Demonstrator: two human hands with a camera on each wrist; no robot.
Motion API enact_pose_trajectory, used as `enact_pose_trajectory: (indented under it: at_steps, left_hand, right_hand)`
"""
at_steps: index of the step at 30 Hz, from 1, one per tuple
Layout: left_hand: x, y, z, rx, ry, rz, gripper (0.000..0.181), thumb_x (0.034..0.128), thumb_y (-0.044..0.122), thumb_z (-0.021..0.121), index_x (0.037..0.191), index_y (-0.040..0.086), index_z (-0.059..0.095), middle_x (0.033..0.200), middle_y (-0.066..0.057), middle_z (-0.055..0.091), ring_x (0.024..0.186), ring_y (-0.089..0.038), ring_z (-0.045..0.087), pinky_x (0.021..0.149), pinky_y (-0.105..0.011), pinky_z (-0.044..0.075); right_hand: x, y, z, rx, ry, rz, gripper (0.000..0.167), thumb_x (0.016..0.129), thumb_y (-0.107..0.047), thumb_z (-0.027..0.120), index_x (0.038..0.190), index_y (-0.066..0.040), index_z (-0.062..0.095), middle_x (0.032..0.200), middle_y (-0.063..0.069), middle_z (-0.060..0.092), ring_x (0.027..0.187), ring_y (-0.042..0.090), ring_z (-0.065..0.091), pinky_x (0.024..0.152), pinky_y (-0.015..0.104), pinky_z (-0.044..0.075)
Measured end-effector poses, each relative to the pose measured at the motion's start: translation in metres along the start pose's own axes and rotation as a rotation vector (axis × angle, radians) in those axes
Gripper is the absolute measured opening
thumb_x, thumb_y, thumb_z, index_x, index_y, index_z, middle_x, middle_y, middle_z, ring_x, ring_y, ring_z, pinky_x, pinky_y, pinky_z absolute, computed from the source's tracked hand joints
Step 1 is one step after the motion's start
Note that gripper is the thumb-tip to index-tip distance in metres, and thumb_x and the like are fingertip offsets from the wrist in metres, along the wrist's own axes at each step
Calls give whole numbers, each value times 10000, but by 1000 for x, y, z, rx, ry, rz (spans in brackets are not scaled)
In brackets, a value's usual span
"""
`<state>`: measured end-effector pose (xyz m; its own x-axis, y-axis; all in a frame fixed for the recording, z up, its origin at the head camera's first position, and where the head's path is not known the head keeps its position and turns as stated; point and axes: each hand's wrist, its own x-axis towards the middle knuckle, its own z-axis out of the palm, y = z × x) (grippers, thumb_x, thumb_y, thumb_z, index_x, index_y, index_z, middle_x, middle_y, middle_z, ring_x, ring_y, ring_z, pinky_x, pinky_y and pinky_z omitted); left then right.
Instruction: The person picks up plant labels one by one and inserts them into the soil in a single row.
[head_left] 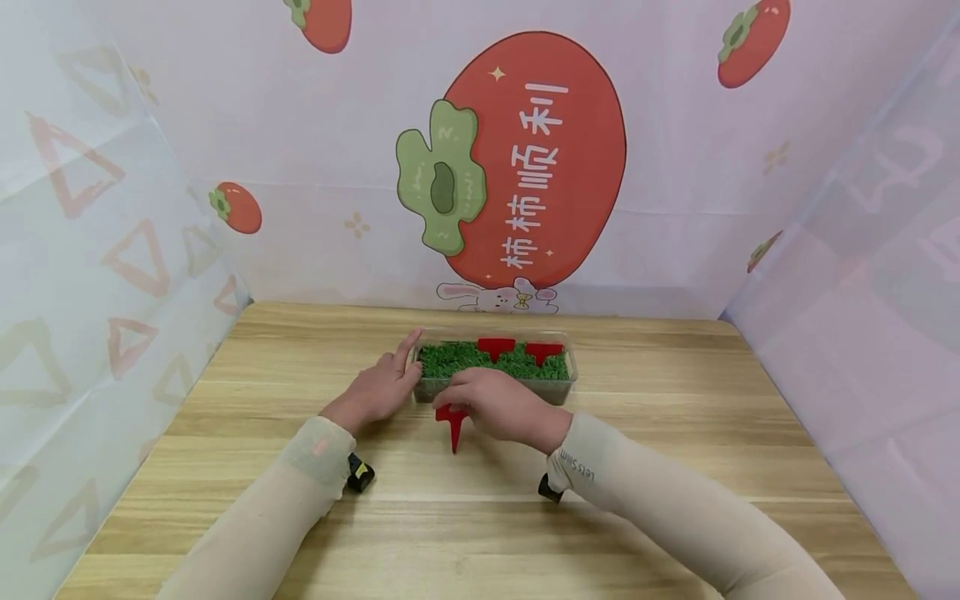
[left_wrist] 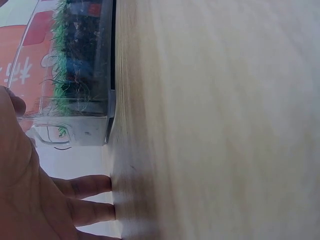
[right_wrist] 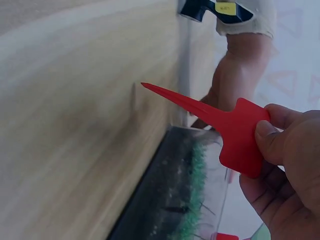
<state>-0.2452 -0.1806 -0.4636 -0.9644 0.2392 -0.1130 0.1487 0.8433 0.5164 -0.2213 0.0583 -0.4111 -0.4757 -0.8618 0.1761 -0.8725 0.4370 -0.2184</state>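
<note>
My right hand pinches a red T-shaped plant label by its broad head, with the pointed stake hanging down in the head view. The label is in front of a clear plastic box filled with green artificial grass over a dark base. Two more red plant labels stand in the grass toward the right. At the box's left end is my left hand, its fingers extended and fingertips down on the table; the thumb lies against the box's rim.
The wooden table carries the box near its back edge. Behind it hangs a backdrop with persimmon drawings, and pale patterned cloth stands on both sides. A small black wrist camera sits under the left sleeve.
</note>
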Motion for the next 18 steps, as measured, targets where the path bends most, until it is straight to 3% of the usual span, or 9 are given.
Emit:
enact_pose_trajectory:
  at_steps: [6,18]
  left_hand:
    - [0,0,-1,2,-3,-2,622,1067,490,215,1607,381,-74,1512,-334,356,1184,-581,536,1011,-676,398]
    - [0,0,-1,-13,-16,-3,622,1065,488,207,1614,362,-57,1512,-337,353,1181,-576,540,1018,-677,394]
  right_hand:
    - [3,4,-10,-11,26,8,369,870,20,720,1172,-188,759,1022,-48,686,921,75,618,854,199,535]
    - [13,11,-33,-30,165,27,313,875,-14,742,1145,-168,769,964,-43,697,883,86,636,821,218,552]
